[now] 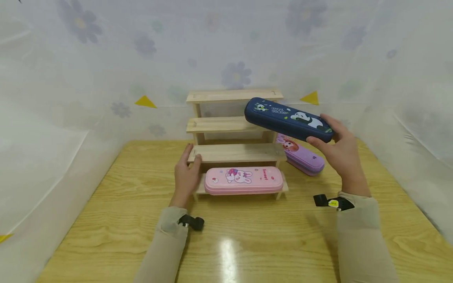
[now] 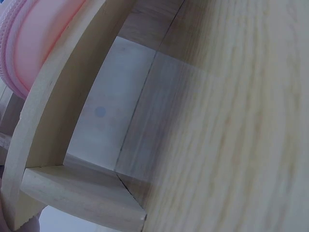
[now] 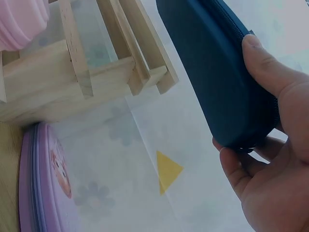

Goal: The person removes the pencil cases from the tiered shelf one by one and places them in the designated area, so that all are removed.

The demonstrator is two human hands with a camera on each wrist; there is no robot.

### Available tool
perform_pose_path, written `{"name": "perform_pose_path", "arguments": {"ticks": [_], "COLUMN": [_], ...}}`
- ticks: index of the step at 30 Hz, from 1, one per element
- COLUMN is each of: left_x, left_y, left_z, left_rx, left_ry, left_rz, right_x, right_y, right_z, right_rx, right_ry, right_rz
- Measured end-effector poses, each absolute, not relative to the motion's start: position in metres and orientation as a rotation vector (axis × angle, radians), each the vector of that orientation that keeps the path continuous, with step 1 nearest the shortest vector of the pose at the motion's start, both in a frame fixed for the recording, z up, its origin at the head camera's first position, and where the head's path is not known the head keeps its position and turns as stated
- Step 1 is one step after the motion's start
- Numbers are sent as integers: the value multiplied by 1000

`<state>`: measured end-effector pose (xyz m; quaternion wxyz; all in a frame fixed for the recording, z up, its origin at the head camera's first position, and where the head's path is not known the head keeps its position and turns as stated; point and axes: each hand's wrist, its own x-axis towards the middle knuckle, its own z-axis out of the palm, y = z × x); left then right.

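One navy case (image 1: 286, 120), smooth, rounded oblong, zip-edged, grasped in right hand (image 1: 342, 151), raised beside rack (image 1: 237, 152): pale wood, stepped. Left hand (image 1: 186, 175) grips rack's left edge. Glossy pink case (image 1: 244, 181) on lowest step; purple case (image 1: 306, 158) right, on wood-grain surface (image 1: 124, 228).

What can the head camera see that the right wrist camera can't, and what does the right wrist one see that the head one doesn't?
Only the head view shows the left hand touching the wooden shelf and the panda picture on the navy case.

Only the right wrist view shows that case's zipper.

Both show the right hand holding the navy case, plus the wooden shelf, pink case, purple case and a yellow triangle.
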<state>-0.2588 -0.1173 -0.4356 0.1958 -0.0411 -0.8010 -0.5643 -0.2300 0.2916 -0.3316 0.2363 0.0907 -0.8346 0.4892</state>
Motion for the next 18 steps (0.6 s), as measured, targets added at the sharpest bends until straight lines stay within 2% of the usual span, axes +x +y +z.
{"name": "perform_pose_path", "arguments": {"ticks": [9,18], "left_x": [-259,-258], "left_y": [-116,-116], "left_z": [-435,-434], "left_rx": [-108,-119], "left_ry": [-2246,-2248], "left_rz": [-1586,-1576], "right_x": [-235,-240], "right_y": [307,326], "right_z": [-338,-349], "right_rx": [71,-44], "right_ry": [-2285,-2211], "right_rz": [1302,1489]}}
